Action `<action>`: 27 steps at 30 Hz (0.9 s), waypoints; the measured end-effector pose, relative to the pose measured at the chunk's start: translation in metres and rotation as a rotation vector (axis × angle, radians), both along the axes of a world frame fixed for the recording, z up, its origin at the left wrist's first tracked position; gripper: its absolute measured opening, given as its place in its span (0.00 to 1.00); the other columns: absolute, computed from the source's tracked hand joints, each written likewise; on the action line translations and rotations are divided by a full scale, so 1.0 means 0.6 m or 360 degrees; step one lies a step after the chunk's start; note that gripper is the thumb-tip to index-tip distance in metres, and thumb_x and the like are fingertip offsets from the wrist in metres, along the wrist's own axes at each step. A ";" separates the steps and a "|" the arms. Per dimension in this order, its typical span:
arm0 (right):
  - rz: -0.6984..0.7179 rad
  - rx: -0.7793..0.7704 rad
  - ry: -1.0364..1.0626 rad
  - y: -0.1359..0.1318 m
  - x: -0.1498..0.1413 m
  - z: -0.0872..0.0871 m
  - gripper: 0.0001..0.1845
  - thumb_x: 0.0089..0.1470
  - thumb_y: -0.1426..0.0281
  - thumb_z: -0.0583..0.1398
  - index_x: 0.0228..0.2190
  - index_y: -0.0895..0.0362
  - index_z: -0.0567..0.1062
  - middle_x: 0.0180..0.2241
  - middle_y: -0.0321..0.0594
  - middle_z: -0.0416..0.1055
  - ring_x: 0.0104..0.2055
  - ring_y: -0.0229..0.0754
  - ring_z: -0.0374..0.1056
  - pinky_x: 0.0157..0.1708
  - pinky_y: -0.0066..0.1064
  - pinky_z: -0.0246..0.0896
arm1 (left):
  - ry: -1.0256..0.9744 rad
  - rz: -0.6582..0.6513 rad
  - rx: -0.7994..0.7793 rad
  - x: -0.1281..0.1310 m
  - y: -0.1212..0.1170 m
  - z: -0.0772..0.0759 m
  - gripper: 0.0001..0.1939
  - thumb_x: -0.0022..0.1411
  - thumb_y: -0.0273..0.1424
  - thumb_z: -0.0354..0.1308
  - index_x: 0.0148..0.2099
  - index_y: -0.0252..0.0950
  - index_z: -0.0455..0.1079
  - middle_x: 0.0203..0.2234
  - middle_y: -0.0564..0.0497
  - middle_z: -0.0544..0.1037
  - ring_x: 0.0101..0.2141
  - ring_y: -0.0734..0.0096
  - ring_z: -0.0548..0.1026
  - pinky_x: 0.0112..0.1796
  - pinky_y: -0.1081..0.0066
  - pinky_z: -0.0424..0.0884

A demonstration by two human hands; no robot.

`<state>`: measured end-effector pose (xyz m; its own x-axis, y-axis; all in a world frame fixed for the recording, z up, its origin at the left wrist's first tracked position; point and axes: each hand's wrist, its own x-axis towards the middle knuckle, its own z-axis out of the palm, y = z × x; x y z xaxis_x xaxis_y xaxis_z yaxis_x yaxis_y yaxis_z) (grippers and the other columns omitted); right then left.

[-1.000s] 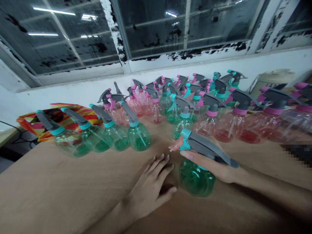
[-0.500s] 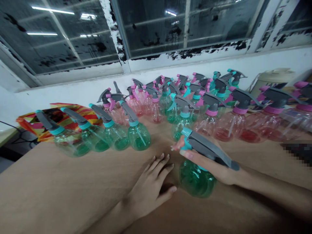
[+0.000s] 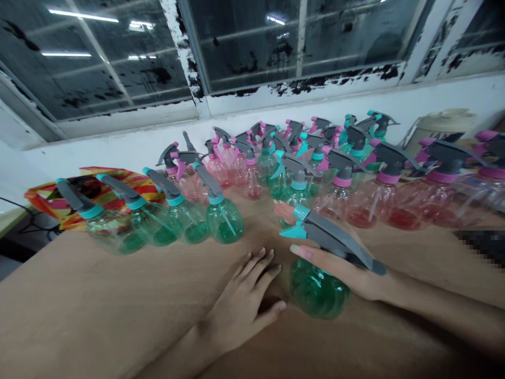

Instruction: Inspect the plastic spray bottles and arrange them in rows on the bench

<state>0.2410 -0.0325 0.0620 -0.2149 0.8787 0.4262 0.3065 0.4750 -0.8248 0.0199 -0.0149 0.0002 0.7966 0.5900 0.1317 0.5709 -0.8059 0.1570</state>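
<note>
A green spray bottle (image 3: 319, 295) with a grey head and turquoise nozzle and trigger stands upright on the wooden table (image 3: 118, 316). My right hand (image 3: 347, 271) is wrapped round its neck, under the grey head. The thumb lies along the near side, and some fingertips show beyond the nozzle. The trigger sticks outward, apart from the thumb. Just left of this bottle, my left hand (image 3: 244, 308) lies flat on the table with its fingers stretched out, holding nothing.
Several green spray bottles (image 3: 224, 223) stand in a row at the left, before a striped bag (image 3: 110, 184). Pink spray bottles (image 3: 369, 205) and more green ones crowd the back and right. A beige jug (image 3: 445, 126) stands by the wall, below the windows (image 3: 252, 42).
The trigger has swung outward from its squeezed position, and the fingertips by the nozzle have moved up and away. The left hand and the bottle's body stay in place.
</note>
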 end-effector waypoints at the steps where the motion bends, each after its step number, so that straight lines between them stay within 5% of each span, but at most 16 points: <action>1: 0.0018 -0.0034 0.0019 0.000 0.000 0.000 0.14 0.55 0.65 0.59 0.45 0.47 0.74 0.27 0.33 0.74 0.30 0.41 0.71 0.30 0.33 0.69 | 0.0001 -0.0001 -0.0003 0.000 0.000 0.000 0.28 0.65 0.41 0.53 0.62 0.36 0.55 0.61 0.44 0.60 0.61 0.57 0.54 0.58 0.53 0.53; 8: 0.0110 -0.0100 0.0095 0.004 -0.002 0.000 0.15 0.56 0.64 0.59 0.46 0.47 0.72 0.41 0.36 0.75 0.35 0.41 0.72 0.38 0.35 0.68 | 0.0028 -0.0008 0.0002 0.000 0.000 0.000 0.29 0.65 0.41 0.53 0.63 0.35 0.54 0.61 0.43 0.59 0.62 0.57 0.53 0.59 0.53 0.53; 14: 0.0058 -0.0041 0.0059 0.005 -0.004 -0.005 0.08 0.57 0.62 0.57 0.34 0.51 0.73 0.26 0.33 0.72 0.23 0.36 0.65 0.26 0.30 0.63 | 0.0017 -0.0018 0.0043 -0.001 0.000 0.000 0.28 0.65 0.42 0.53 0.62 0.35 0.55 0.62 0.43 0.58 0.62 0.57 0.53 0.58 0.53 0.53; 21: 0.0017 0.0032 0.0058 0.001 -0.004 -0.004 0.08 0.57 0.64 0.57 0.29 0.54 0.71 0.28 0.34 0.72 0.24 0.34 0.65 0.34 0.30 0.64 | 0.0000 -0.0025 0.0079 -0.002 0.000 -0.002 0.28 0.65 0.41 0.53 0.63 0.35 0.54 0.62 0.43 0.58 0.62 0.56 0.54 0.58 0.52 0.54; 27: 0.0113 -0.0056 0.0066 0.003 -0.004 -0.003 0.12 0.55 0.62 0.59 0.41 0.51 0.72 0.37 0.36 0.73 0.33 0.39 0.71 0.34 0.31 0.66 | 0.0029 -0.0026 0.0093 -0.002 0.001 -0.003 0.28 0.65 0.42 0.53 0.62 0.35 0.55 0.62 0.43 0.58 0.61 0.55 0.54 0.57 0.52 0.55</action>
<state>0.2389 -0.0306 0.0604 -0.2599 0.8767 0.4048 0.2387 0.4646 -0.8528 0.0189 -0.0141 -0.0019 0.8086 0.5688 0.1508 0.5601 -0.8225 0.0991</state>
